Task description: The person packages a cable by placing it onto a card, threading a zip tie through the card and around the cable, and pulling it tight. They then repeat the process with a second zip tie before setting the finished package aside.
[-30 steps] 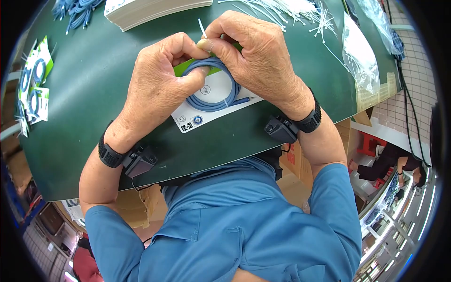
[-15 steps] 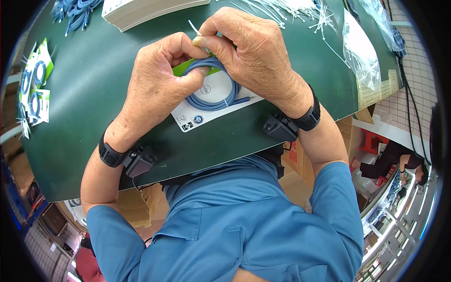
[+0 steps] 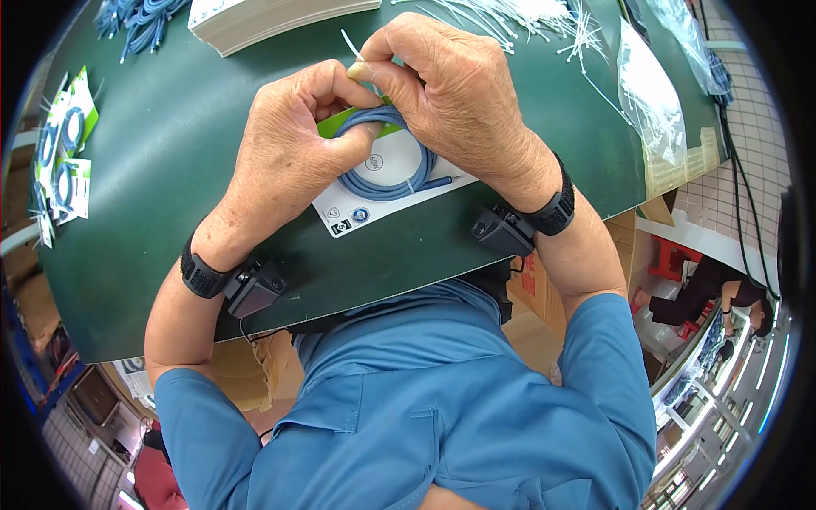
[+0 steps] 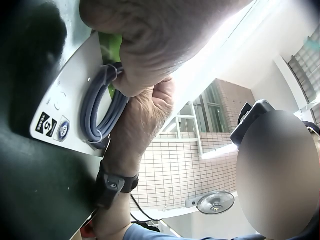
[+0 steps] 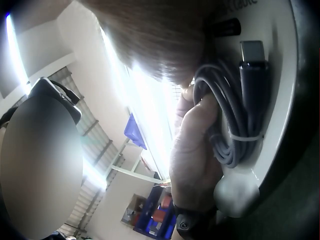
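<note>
Cable coil (image 3: 387, 195) gripped by left hand (image 3: 293, 136); white tie (image 3: 348, 42) pinched by right hand (image 3: 469, 98), just beyond coil, slanting away leftward.

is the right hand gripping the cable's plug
No, the right hand pinches a white tie, while the plug lies untouched on the card.

My green table (image 3: 127, 255) spreads across the frame, carrying a bundle of blue cables (image 3: 144, 24) at upper left, a stack of white cards (image 3: 285, 25) at top centre and loose white zip ties (image 3: 535, 15) at upper right. A clear bag of zip ties (image 3: 650, 98) lies near its right edge, carded blue cables (image 3: 78, 183) at its left edge. Whether my central white-and-green card (image 3: 387, 166) rests flat on it, I can't tell.
</note>
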The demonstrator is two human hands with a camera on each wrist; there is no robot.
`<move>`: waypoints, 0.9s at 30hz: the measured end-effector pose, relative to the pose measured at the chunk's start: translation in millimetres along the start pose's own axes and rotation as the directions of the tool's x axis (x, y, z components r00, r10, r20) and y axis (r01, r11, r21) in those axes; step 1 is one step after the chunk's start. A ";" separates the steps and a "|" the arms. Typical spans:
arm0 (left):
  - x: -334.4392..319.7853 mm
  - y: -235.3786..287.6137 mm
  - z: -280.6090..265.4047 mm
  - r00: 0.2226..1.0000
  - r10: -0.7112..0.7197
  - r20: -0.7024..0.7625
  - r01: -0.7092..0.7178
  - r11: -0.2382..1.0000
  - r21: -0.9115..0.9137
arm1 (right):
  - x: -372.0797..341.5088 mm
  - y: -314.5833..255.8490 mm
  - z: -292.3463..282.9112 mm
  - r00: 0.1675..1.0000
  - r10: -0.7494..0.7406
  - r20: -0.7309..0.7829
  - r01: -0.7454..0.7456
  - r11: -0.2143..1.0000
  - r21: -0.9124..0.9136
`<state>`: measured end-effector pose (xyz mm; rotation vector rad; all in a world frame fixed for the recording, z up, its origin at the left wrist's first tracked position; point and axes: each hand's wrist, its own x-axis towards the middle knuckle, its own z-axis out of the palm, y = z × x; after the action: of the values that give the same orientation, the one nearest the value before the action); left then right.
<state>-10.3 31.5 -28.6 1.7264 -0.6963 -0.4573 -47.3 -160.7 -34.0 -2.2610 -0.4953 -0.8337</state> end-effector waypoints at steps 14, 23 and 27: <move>5.5 -9.2 -7.4 0.998 -0.067 -0.005 0.065 0.986 -0.154 | 7.9 -4.7 -15.1 0.994 -0.080 0.076 0.073 0.993 0.094; 6.9 -16.9 -10.2 1.000 -0.006 0.005 0.007 0.972 -0.234 | 9.9 -10.0 -36.5 0.854 0.185 0.487 -0.388 0.849 0.358; 6.4 -15.9 -10.9 0.999 0.022 0.034 -0.014 0.976 -0.217 | 15.3 -12.8 -47.1 0.792 0.177 0.584 -0.470 0.786 0.400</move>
<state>4.7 37.8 -40.7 1.5091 -0.6616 -0.5329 -63.2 -182.9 9.2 -1.9276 -0.4609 0.1292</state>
